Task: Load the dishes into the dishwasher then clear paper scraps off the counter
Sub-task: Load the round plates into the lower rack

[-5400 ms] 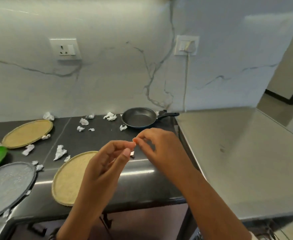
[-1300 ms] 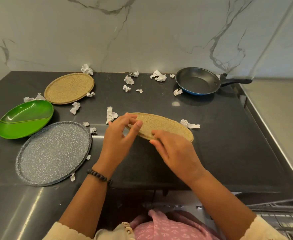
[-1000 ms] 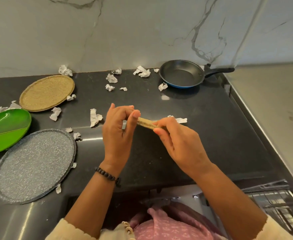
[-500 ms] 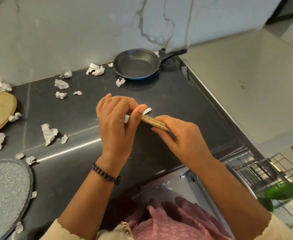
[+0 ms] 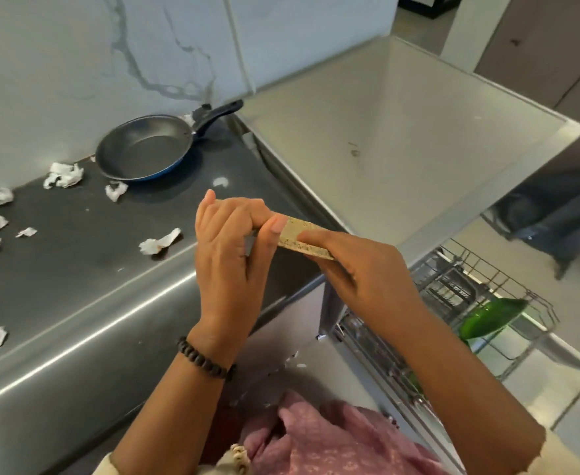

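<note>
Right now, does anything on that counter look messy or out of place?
Yes. Crumpled paper scraps lie scattered over the dark counter, one right beside the pan. Nothing looks spilled or broken.

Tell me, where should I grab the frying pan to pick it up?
Grab the frying pan by its black handle. It sticks out toward the back right, away from the bowl, so reach in from the right. The round bowl is wide, with nothing to grip.
</note>
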